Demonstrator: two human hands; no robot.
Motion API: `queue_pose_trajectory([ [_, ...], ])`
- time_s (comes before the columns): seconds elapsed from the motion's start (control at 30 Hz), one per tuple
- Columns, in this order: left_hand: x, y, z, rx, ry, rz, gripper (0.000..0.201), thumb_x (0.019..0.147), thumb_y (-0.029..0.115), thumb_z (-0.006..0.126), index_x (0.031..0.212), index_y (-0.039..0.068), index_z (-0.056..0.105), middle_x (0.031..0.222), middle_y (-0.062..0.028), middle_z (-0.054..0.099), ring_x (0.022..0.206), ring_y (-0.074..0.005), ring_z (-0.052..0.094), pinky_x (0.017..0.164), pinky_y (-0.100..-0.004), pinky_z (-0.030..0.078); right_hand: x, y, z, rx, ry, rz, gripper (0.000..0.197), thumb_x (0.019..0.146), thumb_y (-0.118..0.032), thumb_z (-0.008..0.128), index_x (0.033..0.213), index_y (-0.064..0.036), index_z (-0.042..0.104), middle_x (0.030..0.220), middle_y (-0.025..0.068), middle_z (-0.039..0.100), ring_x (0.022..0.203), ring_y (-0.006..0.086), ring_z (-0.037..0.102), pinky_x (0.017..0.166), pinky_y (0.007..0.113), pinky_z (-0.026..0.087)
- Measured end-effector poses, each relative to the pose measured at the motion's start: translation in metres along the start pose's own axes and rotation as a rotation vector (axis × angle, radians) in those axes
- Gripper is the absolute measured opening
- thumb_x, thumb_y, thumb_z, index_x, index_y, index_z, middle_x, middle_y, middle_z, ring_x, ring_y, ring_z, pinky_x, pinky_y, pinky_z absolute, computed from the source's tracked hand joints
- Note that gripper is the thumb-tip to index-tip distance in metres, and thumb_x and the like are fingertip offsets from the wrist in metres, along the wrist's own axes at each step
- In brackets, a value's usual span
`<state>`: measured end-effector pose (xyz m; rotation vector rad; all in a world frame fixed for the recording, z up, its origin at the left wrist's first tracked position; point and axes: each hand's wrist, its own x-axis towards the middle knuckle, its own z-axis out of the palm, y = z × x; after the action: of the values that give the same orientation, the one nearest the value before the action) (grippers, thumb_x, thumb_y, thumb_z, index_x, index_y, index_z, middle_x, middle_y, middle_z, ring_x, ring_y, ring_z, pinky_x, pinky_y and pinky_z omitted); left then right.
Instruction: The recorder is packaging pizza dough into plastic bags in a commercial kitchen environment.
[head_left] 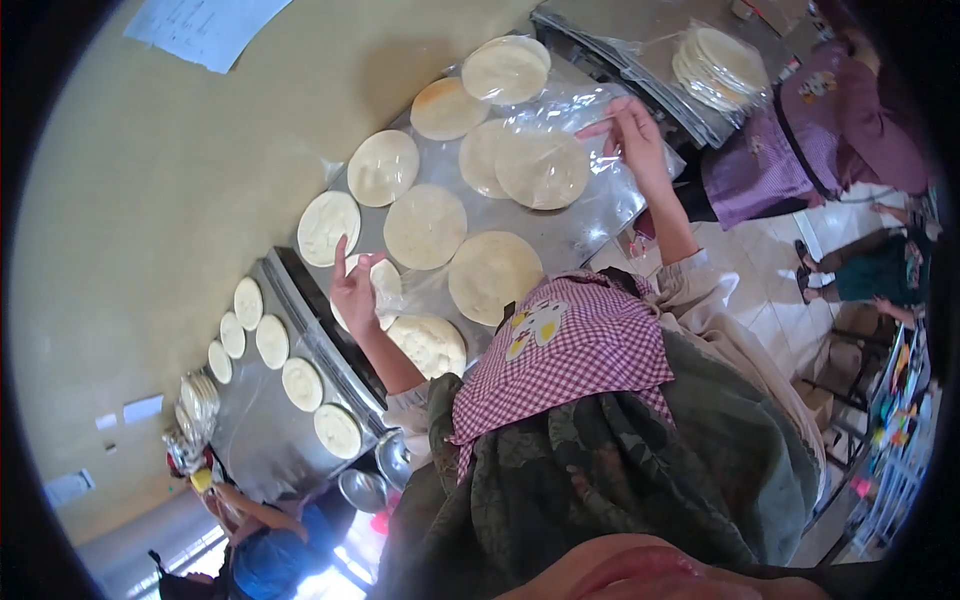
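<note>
A clear plastic bag [600,100] stretches over the flatbreads on the metal table. Round pale flatbread [545,170] shows through the film. My right hand [632,130] pinches the bag at the far right, its index finger pointing left. At the table's left side, my left hand [357,290] appears to pinch the plastic's near edge, with its index finger raised. Just behind the left hand lies a flatbread [328,228], and another [425,345] is beside its wrist. A large flatbread [495,278] rests near my checked apron.
A second metal table [260,420] at the left carries several smaller flatbreads. Bagged flatbreads [720,65] are stacked at the far right beside a person in a purple apron [770,150]. Metal bowls [362,490] sit lower left, near another person in blue [270,560].
</note>
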<state>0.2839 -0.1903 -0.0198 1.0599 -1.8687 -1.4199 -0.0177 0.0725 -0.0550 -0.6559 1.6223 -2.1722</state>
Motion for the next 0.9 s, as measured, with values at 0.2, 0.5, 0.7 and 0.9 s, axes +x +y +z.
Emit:
queue_pose_trajectory([
  [0.2, -0.042, 0.034, 0.013, 0.252, 0.113, 0.134, 0.024, 0.079, 0.008, 0.058, 0.101, -0.001, 0.058, 0.069, -0.0071, 0.063, 0.055, -0.0003, 0.046, 0.049, -0.0162, 0.032, 0.010, 0.009, 0.030, -0.041, -0.038, 0.135, 0.027, 0.092, -0.029, 0.031, 0.101, -0.0065, 0.042, 0.091, 0.0126, 0.062, 0.059, 0.0109, 0.059, 0.038, 0.015, 0.035],
  [0.5, -0.064, 0.017, 0.139, 0.514, -0.027, 0.090, 0.057, 0.070, 0.024, 0.068, 0.120, 0.008, 0.045, 0.081, -0.0068, 0.065, 0.050, -0.0100, 0.050, 0.048, -0.0236, 0.039, -0.027, 0.055, 0.111, 0.148, -0.733, 0.572, 0.048, 0.090, -0.041, 0.029, 0.134, -0.0238, 0.018, 0.136, 0.0094, 0.026, 0.110, 0.0170, 0.045, 0.060, 0.023, 0.048],
  [0.7, -0.048, -0.047, 0.148, 0.653, 0.077, 0.066, 0.026, 0.072, 0.026, 0.063, 0.092, 0.008, 0.063, 0.071, -0.0091, 0.063, 0.058, -0.0241, 0.060, 0.053, -0.0316, 0.045, -0.032, 0.109, 0.094, 0.466, -0.691, 0.955, 0.059, 0.088, -0.045, 0.035, 0.135, -0.0163, 0.014, 0.137, 0.0105, 0.020, 0.121, 0.0220, 0.031, 0.092, 0.034, 0.036],
  [0.9, -0.030, -0.050, 0.144, 0.655, 0.129, 0.201, 0.018, 0.074, 0.023, 0.059, 0.079, 0.006, 0.065, 0.066, -0.0109, 0.062, 0.060, -0.0258, 0.060, 0.054, -0.0321, 0.046, -0.013, 0.079, 0.039, 0.054, -0.921, 0.804, 0.057, 0.085, -0.043, 0.042, 0.128, -0.0076, 0.032, 0.128, 0.0112, 0.036, 0.111, 0.0228, 0.043, 0.089, 0.033, 0.039],
])
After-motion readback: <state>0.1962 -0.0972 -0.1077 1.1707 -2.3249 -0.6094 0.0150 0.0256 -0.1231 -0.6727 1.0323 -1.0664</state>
